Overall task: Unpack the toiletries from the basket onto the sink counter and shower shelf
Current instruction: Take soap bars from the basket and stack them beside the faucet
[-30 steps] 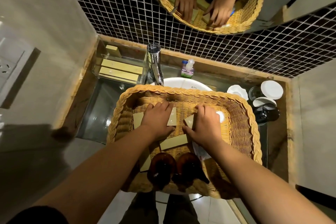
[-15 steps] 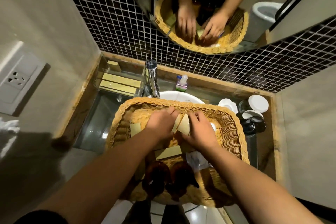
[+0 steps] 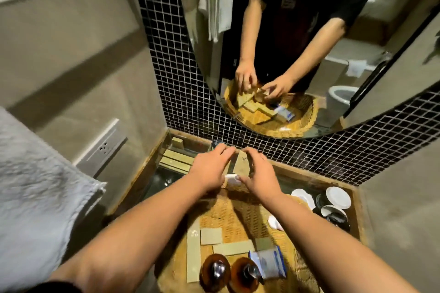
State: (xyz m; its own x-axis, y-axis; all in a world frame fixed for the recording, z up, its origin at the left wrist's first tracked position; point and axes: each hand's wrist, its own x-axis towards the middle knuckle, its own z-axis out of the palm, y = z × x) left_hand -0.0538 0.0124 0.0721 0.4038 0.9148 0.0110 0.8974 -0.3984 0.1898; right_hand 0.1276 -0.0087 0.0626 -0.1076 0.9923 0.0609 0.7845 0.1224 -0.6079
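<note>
Evidently the wood-edged glass sink counter (image 3: 159, 181) is where these goods are bound: a tidy row of long tan boxes (image 3: 177, 160) lies at its back left corner, which suggests that like items are being grouped there. Dark cups with white lids (image 3: 334, 197) crowd its right edge, leaving less room on that side. The woven wicker basket (image 3: 238, 216) sits across the basin, close to the person, so both arms reach over it easily. Its near end carries two amber pump bottles (image 3: 215, 271), a blue-and-white sachet (image 3: 269, 263) and several flat tan packets (image 3: 232, 246), none yet unpacked.

Both hands are raised above the basket's far rim. The left hand (image 3: 209, 170) curls its fingers over the top of a small tan cardboard box (image 3: 241, 164), while the right hand (image 3: 260, 177) clasps its right side. Holding it from both sides probably keeps the light box square. It stands tilted between them, clear of the basket and near the counter's back edge.
</note>
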